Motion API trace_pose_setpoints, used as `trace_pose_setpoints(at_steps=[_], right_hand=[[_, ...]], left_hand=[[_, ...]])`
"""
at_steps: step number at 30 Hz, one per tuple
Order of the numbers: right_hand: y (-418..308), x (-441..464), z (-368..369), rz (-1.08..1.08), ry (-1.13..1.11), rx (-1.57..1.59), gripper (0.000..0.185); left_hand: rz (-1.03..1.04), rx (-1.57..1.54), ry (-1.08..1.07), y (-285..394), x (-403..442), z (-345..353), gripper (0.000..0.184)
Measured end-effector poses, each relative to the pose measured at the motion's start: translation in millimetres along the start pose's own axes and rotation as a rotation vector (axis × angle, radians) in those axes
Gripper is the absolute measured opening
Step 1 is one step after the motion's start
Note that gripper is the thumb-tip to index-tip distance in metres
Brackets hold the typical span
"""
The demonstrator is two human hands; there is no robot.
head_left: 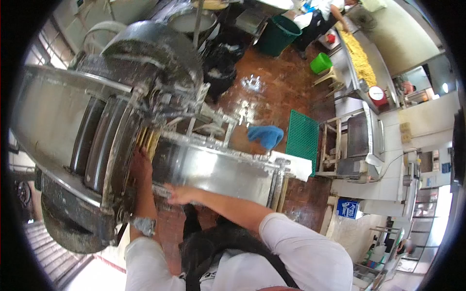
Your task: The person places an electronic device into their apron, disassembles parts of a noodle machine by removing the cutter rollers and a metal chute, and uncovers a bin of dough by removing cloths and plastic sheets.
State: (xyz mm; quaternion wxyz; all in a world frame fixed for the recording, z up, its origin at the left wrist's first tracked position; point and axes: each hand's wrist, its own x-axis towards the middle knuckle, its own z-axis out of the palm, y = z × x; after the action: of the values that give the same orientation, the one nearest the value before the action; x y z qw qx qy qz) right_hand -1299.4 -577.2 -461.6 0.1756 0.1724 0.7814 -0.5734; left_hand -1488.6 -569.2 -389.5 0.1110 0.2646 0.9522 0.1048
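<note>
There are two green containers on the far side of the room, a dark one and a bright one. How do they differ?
The dark green bin is much bigger, both taller and wider, than the lime green bucket. The bin is a deep, dull green, while the bucket is bright and vivid. The bin is nearer the black bags; the bucket is closer to the long table. Both are open-topped.

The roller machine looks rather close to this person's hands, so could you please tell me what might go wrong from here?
The left hand reaches in beside the rollers; if they turn, fingers could be pinched or drawn in. The right hand is at the near edge of the metal bed and might be caught if anything there moves. The floor looks shiny and, if wet, could be slippery.
</note>
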Motion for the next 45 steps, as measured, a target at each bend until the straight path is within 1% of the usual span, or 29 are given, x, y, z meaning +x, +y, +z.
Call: trace_pose_setpoints(at_steps=[1, 2, 3, 4, 5, 7, 9, 10, 12, 13, 14, 15, 16, 17, 19, 21, 23, 25, 27, 29, 32, 35, 38, 40, 41, 42, 43, 44, 45], right_hand=[[0, -5, -6, 0.085, 0.086, 0.118, 0.088], [-1, -2, -23, 0.159, 0.161, 0.214, 0.089], [-8, 9, -36, 0.234, 0.242, 0.305, 0.090], [-4, 23, -33, 0.115, 0.380, 0.210, 0.087], [13, 36, -21, 0.001, 0.514, 0.124, 0.085], [1, 38, -12, -0.041, 0.213, 0.111, 0.082], [-69, 6, -61, 0.092, -0.618, 0.205, 0.081], [-80, 0, -68, 0.109, -0.626, 0.227, 0.081], [-29, 44, -39, 0.107, -0.135, 0.055, 0.079], [-11, 60, -35, 0.080, 0.014, -0.025, 0.078], [7, 75, -32, 0.064, 0.164, -0.107, 0.078], [14, 85, -28, 0.008, 0.200, -0.170, 0.077], [16, 89, -26, -0.052, 0.219, -0.224, 0.076], [2, 78, -33, -0.086, 0.056, -0.142, 0.080], [-42, 47, -50, -0.155, -0.278, 0.021, 0.089], [-7, 82, -24, -0.039, -0.044, -0.103, 0.088], [-51, 46, -58, 0.118, -0.103, -0.074, 0.086], [-43, 49, -51, 0.009, -0.149, -0.088, 0.086], [-36, 53, -46, 0.028, -0.037, -0.072, 0.087], [-37, 54, -47, 0.170, 0.237, -0.024, 0.089], [-24, 63, -44, 0.036, 0.120, -0.085, 0.093], [-35, 53, -50, 0.051, 0.057, -0.093, 0.092], [-44, 46, -50, 0.176, 0.169, 0.017, 0.076], [-38, 34, -60, 0.156, -0.110, 0.125, 0.075], [-17, 46, -51, 0.077, -0.115, 0.112, 0.067], [6, 58, -40, -0.001, -0.118, 0.100, 0.059], [15, 68, -38, 0.033, -0.041, 0.010, 0.056], [23, 78, -35, 0.074, 0.033, -0.077, 0.054], [30, 83, -43, 0.121, 0.081, 0.012, 0.053]], left_hand=[[-0.102, -0.001, -0.161, 26, -13, -33, 0.061], [-0.222, -0.017, -0.299, 34, -12, -54, 0.062], [-0.157, -0.022, -0.209, 17, -1, -32, 0.060], [-0.086, -0.022, -0.127, 1, 7, -4, 0.059], [-0.079, -0.003, -0.100, -7, 9, 3, 0.059], [-0.055, 0.011, -0.077, -13, 8, 10, 0.057], [-0.040, -0.040, -0.083, -9, 6, 3, 0.057], [-0.029, -0.084, -0.095, -2, 4, -5, 0.057], [-0.013, -0.190, -0.122, 2, 0, -13, 0.058], [-0.007, -0.157, -0.157, 4, 0, -17, 0.058], [0.023, -0.123, -0.118, 5, 3, -13, 0.059], [0.052, -0.089, -0.077, 5, 6, -10, 0.060], [0.091, -0.043, 0.028, -4, 7, 3, 0.062], [0.124, 0.006, 0.135, -11, 8, 12, 0.065], [0.151, 0.018, 0.189, -19, 11, 25, 0.065], [0.151, 0.026, 0.201, -18, 11, 23, 0.065], [0.131, 0.031, 0.171, -11, 7, 13, 0.064], [0.129, 0.015, 0.163, -11, 6, 11, 0.064], [0.142, 0.004, 0.182, -13, 5, 14, 0.064], [0.172, 0.000, 0.234, -15, 7, 17, 0.064], [0.153, -0.027, 0.170, -11, 5, 9, 0.065], [0.030, -0.047, -0.051, 0, 2, -11, 0.060], [0.025, -0.042, -0.059, -2, 4, -7, 0.062], [0.058, -0.064, -0.012, -1, 7, 0, 0.062], [0.060, -0.059, 0.006, -10, 7, 4, 0.062], [0.044, -0.119, -0.076, -15, 13, 11, 0.062], [0.006, -0.168, -0.159, -27, 26, 25, 0.062], [-0.045, -0.108, -0.133, -36, 37, 38, 0.063], [-0.098, -0.048, -0.111, -45, 48, 51, 0.063]])
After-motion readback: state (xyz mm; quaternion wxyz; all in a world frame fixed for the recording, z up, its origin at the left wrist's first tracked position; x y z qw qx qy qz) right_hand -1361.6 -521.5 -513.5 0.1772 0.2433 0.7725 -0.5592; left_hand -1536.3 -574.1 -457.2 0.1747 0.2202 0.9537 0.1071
